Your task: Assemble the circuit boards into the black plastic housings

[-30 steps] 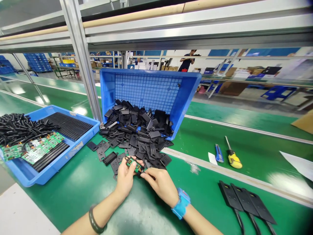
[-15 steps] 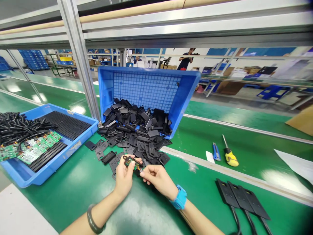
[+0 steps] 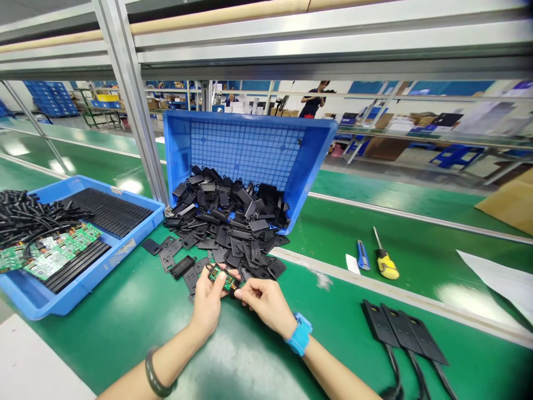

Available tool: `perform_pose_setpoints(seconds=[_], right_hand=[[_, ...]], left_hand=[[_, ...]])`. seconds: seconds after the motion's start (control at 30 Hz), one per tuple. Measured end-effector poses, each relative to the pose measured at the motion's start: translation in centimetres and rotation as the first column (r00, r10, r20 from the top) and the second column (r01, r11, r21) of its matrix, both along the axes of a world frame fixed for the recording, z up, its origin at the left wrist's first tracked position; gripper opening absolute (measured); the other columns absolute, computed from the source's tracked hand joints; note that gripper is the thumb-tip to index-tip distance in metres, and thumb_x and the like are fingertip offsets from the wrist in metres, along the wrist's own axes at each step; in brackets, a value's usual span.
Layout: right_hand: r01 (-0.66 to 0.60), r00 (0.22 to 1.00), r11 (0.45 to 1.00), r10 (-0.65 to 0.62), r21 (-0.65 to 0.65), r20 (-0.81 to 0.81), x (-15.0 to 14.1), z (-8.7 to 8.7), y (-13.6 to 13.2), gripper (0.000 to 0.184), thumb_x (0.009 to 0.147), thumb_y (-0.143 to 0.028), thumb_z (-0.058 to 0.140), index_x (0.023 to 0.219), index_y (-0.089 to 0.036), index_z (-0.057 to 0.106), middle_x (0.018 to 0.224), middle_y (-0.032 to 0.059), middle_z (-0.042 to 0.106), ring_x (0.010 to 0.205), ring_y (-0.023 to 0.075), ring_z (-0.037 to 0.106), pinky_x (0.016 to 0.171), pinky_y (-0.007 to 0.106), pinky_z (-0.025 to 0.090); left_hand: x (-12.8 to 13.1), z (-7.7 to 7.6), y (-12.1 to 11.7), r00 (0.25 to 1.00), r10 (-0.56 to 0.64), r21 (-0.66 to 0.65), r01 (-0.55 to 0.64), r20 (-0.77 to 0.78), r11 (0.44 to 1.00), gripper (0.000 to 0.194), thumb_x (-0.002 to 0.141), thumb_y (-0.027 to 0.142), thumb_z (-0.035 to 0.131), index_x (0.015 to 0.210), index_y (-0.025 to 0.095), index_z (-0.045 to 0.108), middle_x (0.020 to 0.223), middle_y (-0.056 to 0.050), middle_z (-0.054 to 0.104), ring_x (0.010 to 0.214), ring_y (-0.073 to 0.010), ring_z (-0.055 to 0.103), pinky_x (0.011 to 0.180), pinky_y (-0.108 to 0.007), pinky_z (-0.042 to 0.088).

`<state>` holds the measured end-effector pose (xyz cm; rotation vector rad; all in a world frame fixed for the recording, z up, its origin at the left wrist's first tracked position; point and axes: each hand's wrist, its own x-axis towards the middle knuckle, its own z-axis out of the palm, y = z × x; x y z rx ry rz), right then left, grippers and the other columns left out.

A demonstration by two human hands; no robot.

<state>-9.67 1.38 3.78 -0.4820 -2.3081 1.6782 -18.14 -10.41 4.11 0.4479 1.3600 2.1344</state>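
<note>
A small green circuit board with a digit display lies in a black plastic case, face up. My left hand is closed round the case, its thumb pressing on the board. My right hand pinches the black cable at the case's right end, beside thin coloured wires; the fingers partly hide the cable. Just beyond both hands spreads a heap of black case parts, spilling from a blue crate tipped on its side.
At left, a blue tray holds black cables, green circuit boards and rows of black strips. To the right lie a utility knife, a yellow screwdriver and three cabled black cases. A metal post rises behind the tray.
My right fingers have moved in closer to the case's end, and the board sits flatter in the case with more of it showing. The whole view has shifted slightly.
</note>
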Motion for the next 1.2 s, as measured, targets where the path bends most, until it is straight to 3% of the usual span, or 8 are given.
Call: perform_pose_setpoints(seconds=[0.27, 0.43, 0.57, 0.7, 0.77, 1.07, 1.13, 1.2], right_hand=[[-0.041, 0.999, 0.996, 0.04, 0.084, 0.021, -0.3, -0.6, 0.3, 0.032, 0.081, -0.036, 0.061, 0.057, -0.015, 0.057, 0.052, -0.0017, 0.056, 0.048, 0.0097, 0.046, 0.048, 0.021, 0.033], [-0.033, 0.994, 0.953, 0.062, 0.3, -0.09, 0.1, 0.2, 0.4, 0.031, 0.084, -0.035, 0.062, 0.06, -0.016, 0.057, 0.052, -0.0036, 0.05, 0.048, 0.0095, 0.043, 0.047, 0.022, 0.032], [0.105, 0.928, 0.829, 0.117, 0.549, -0.354, 0.4, 0.5, 1.1, 0.017, 0.093, -0.024, 0.049, 0.091, -0.02, 0.065, 0.081, 0.0034, 0.062, 0.074, 0.0147, 0.056, 0.068, 0.025, 0.044], [0.128, 0.903, 0.628, 0.247, 0.768, -0.352, 0.3, 0.1, 1.8, 0.021, 0.096, -0.022, 0.045, 0.098, -0.021, 0.066, 0.084, 0.0056, 0.063, 0.078, 0.0162, 0.057, 0.068, 0.027, 0.045], [0.142, 0.903, 0.579, 0.256, 0.803, -0.344, 0.3, 0.0, 1.9, 0.021, 0.095, -0.022, 0.045, 0.099, -0.021, 0.066, 0.084, 0.0061, 0.064, 0.077, 0.0165, 0.057, 0.067, 0.027, 0.045], [0.113, 0.89, 0.703, 0.242, 0.702, -0.387, 0.1, -0.1, 2.0, 0.015, 0.093, -0.023, 0.052, 0.09, -0.02, 0.066, 0.083, 0.003, 0.067, 0.076, 0.0152, 0.058, 0.07, 0.027, 0.046], [0.1, 0.904, 0.665, 0.25, 0.74, -0.347, 0.0, -0.1, 1.9, 0.017, 0.094, -0.023, 0.049, 0.089, -0.02, 0.066, 0.083, 0.0034, 0.066, 0.076, 0.0155, 0.058, 0.07, 0.027, 0.046], [0.083, 0.928, 0.576, 0.254, 0.813, -0.274, 0.0, 0.0, 1.6, 0.02, 0.095, -0.023, 0.046, 0.089, -0.018, 0.064, 0.083, 0.0046, 0.065, 0.076, 0.0166, 0.056, 0.067, 0.027, 0.044]], left_hand=[[0.0, 0.2, 0.1, 0.991, -0.015, -0.075, 0.006, -0.13, 0.997, 0.024, 0.086, 0.035, 0.06, 0.099, 0.018, 0.05, 0.097, -0.01, 0.068, 0.091, -0.0215, 0.065, 0.081, -0.032, 0.051], [-0.5, 0.5, 0.1, 0.99, -0.116, -0.148, 0.104, -0.075, 0.984, 0.025, 0.082, 0.034, 0.062, 0.094, 0.015, 0.051, 0.083, -0.005, 0.067, 0.073, -0.0156, 0.063, 0.066, -0.024, 0.05], [-0.4, 0.0, 0.0, 0.95, -0.27, -0.315, 0.211, -0.158, 0.926, 0.019, 0.083, 0.032, 0.057, 0.091, 0.015, 0.054, 0.072, -0.002, 0.063, 0.056, -0.0116, 0.058, 0.052, -0.02, 0.046], [-0.4, -0.6, -0.1, 0.887, -0.352, -0.433, 0.202, -0.298, 0.878, 0.011, 0.083, 0.027, 0.053, 0.084, 0.016, 0.055, 0.07, -0.001, 0.063, 0.053, -0.0121, 0.057, 0.05, -0.021, 0.046], [-0.4, -0.8, -0.1, 0.857, -0.37, -0.468, 0.178, -0.358, 0.866, 0.01, 0.083, 0.025, 0.051, 0.085, 0.017, 0.057, 0.071, -0.001, 0.065, 0.055, -0.0131, 0.059, 0.053, -0.022, 0.047], [-0.5, -0.4, -0.3, 0.81, -0.407, -0.555, 0.125, -0.421, 0.822, 0.01, 0.081, 0.022, 0.048, 0.083, 0.018, 0.057, 0.07, -0.002, 0.067, 0.057, -0.0146, 0.061, 0.054, -0.021, 0.046], [-0.6, -0.3, -0.3, 0.794, -0.423, -0.571, 0.118, -0.437, 0.812, 0.011, 0.081, 0.022, 0.049, 0.083, 0.018, 0.058, 0.068, -0.002, 0.067, 0.056, -0.0145, 0.06, 0.054, -0.022, 0.046], [-0.7, -0.5, -0.4, 0.789, -0.442, -0.578, 0.138, -0.428, 0.804, 0.012, 0.081, 0.024, 0.049, 0.083, 0.017, 0.058, 0.067, -0.002, 0.066, 0.054, -0.0142, 0.059, 0.053, -0.022, 0.046]])
